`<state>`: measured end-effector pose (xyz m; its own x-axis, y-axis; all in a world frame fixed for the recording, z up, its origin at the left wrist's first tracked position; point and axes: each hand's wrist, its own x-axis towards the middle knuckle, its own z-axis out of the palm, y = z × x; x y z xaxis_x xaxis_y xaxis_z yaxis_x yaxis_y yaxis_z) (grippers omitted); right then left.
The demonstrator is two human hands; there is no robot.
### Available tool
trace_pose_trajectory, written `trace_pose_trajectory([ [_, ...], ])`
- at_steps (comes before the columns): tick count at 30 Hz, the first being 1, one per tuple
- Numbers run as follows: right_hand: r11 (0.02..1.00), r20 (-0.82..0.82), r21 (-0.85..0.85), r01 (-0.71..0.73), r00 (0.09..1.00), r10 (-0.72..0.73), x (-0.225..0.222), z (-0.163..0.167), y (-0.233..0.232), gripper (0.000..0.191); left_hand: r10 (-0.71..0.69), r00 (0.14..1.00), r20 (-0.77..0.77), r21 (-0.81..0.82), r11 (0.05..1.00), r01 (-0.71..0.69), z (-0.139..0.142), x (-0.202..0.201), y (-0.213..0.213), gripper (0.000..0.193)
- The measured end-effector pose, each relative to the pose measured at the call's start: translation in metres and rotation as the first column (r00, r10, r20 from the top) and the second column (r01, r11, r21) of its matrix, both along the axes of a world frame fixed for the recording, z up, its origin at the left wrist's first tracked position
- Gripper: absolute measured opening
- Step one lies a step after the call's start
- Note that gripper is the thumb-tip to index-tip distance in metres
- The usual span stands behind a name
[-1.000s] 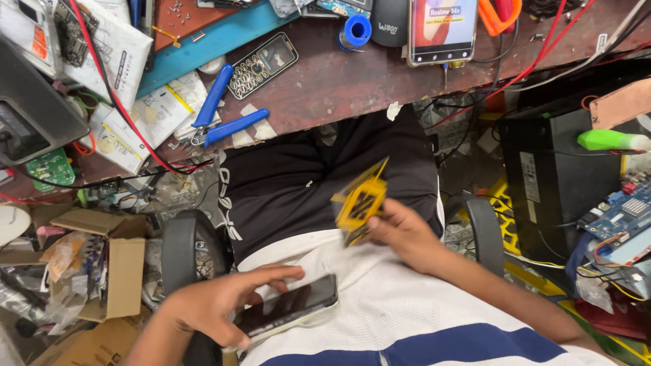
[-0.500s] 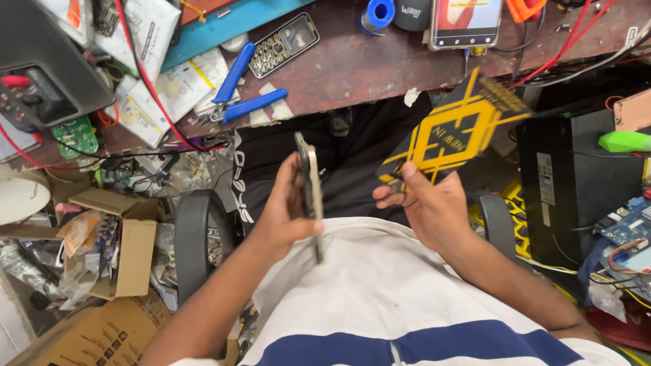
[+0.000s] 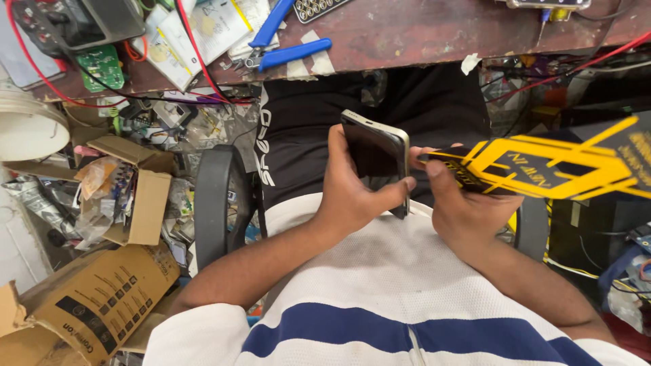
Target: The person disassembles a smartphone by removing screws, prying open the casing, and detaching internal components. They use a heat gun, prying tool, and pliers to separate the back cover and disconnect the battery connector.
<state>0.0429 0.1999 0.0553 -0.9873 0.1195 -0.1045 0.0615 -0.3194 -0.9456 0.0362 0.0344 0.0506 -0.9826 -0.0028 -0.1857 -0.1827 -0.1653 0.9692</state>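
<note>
- Nearest is the person's white shirt (image 3: 380, 298) with a blue stripe, both forearms reaching out from it over the lap.
- The left hand (image 3: 352, 193) is closed round a phone (image 3: 376, 152), fingers wrapped behind it and thumb pressed on its right edge; the phone stands tilted on edge, dark screen facing left, pale rim up.
- The right hand (image 3: 468, 203) sits just right of the phone, thumb and fingers pinched shut on the near end of a black and yellow packet (image 3: 563, 163), which stretches away to the right; its fingertips are touching the phone's right edge.
- Below the hands lie black trousers and, on either side, the chair arms (image 3: 213, 196).
- Left of the chair, open cardboard boxes (image 3: 135, 203) and loose clutter cover the floor.
- Farther off is a worn brown bench (image 3: 420, 34); blue-handled pliers (image 3: 285, 47) lie on it, papers to their left, and a green circuit board (image 3: 102, 64) near the far left with red and black wires crossing.
</note>
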Motion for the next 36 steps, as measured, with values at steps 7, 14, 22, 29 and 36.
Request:
trace_pose_trajectory([
  [7, 0.931, -0.072, 0.354, -0.094, 0.989, 0.128, 0.006, 0.004, 0.015, 0.025, -0.043, 0.944, -0.326, -0.509, 0.85, -0.136, 0.018, -0.008, -0.016, 0.069],
  [14, 0.69, -0.433, 0.722, 0.042, 0.806, 0.404, -0.017, 0.022, 0.026, 0.022, -0.197, 0.859, -0.472, -0.671, 0.712, -0.206, 0.02, -0.012, -0.023, 0.058],
  [22, 0.59, -0.442, 0.806, 0.041, 0.705, 0.555, -0.011, 0.04, 0.038, 0.026, -0.293, 0.796, -0.53, -0.712, 0.663, -0.23, 0.016, -0.012, -0.024, 0.052],
  [29, 0.616, -0.446, 0.788, -0.007, 0.683, 0.578, -0.016, 0.043, 0.039, 0.029, -0.321, 0.769, -0.553, -0.689, 0.695, -0.206, 0.012, -0.009, -0.022, 0.06],
  [36, 0.634, -0.453, 0.773, -0.039, 0.665, 0.593, -0.018, 0.044, 0.039, 0.025, -0.336, 0.765, -0.549, -0.694, 0.693, -0.194, 0.008, -0.008, -0.024, 0.061],
])
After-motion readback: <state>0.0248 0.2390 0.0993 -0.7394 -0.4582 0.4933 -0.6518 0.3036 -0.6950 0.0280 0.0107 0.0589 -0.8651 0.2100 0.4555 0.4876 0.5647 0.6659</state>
